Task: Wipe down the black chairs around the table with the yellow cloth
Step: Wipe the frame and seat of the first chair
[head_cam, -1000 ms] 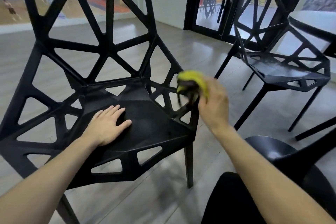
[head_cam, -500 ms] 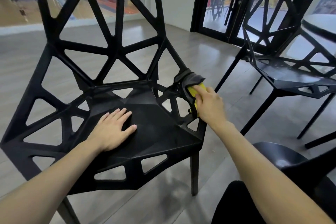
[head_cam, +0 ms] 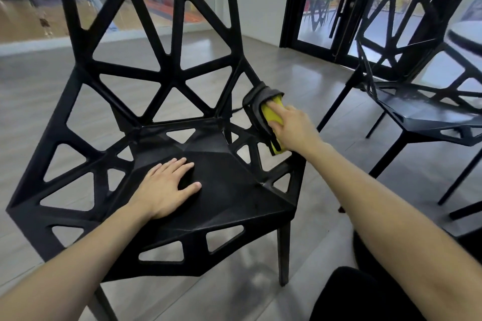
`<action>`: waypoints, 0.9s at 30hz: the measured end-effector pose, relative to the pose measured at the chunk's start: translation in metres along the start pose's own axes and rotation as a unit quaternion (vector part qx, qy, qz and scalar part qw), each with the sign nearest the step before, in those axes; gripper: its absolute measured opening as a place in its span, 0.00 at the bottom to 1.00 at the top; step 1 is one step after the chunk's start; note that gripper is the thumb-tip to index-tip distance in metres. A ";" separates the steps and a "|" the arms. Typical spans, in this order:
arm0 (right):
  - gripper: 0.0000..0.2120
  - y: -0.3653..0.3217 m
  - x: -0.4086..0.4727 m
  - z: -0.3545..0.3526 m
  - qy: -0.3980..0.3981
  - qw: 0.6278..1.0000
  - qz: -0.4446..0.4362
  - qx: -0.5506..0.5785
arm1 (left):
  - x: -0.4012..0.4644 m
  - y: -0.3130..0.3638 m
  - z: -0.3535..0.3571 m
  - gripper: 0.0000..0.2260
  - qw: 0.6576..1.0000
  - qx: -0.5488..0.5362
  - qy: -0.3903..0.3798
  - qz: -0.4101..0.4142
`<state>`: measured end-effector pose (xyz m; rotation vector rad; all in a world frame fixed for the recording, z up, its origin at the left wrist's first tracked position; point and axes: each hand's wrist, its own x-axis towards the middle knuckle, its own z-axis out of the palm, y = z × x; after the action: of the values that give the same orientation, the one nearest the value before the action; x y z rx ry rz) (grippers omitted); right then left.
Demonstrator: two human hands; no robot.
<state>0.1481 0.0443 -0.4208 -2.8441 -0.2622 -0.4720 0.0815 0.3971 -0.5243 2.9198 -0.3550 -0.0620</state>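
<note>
A black chair (head_cam: 146,78) with a lattice of triangular openings fills the left and middle of the head view. My left hand (head_cam: 167,187) lies flat on its seat, fingers apart and holding nothing. My right hand (head_cam: 292,128) presses the yellow cloth (head_cam: 271,114), which has a grey side, against the chair's right side frame. The cloth is folded over that bar and partly hidden under my fingers.
A second black chair (head_cam: 417,107) stands to the right, next to a round table's edge (head_cam: 467,36). Black-framed glass doors (head_cam: 326,2) are behind it. A dark rounded seat (head_cam: 467,240) shows at the lower right. Grey wood floor (head_cam: 307,78) lies between the chairs.
My right hand has brought the cloth from the air onto the chair's right side bar and slid it slightly up along it. My left hand stays flat on the seat.
</note>
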 end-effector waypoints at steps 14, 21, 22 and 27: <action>0.32 -0.049 -0.154 0.005 -0.076 0.973 -0.160 -0.147 | -0.017 0.016 -0.017 0.23 0.994 -0.031 0.101 -0.024; 0.26 -0.141 -0.182 0.035 -0.011 0.990 -0.131 0.050 | -0.047 0.006 -0.027 0.11 0.996 -0.068 0.057 0.022; 0.25 -0.170 -0.188 0.040 -0.025 0.983 -0.160 0.081 | -0.052 0.004 -0.025 0.09 0.994 -0.094 0.053 0.028; 0.17 -0.143 -0.182 0.035 0.009 0.975 -0.194 0.111 | -0.060 0.002 -0.020 0.17 0.991 -0.121 0.059 0.019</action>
<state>-0.0421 0.1655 -0.4847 -2.5695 -0.8213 -0.5052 0.0237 0.4133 -0.5031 2.6608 -0.3559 0.0691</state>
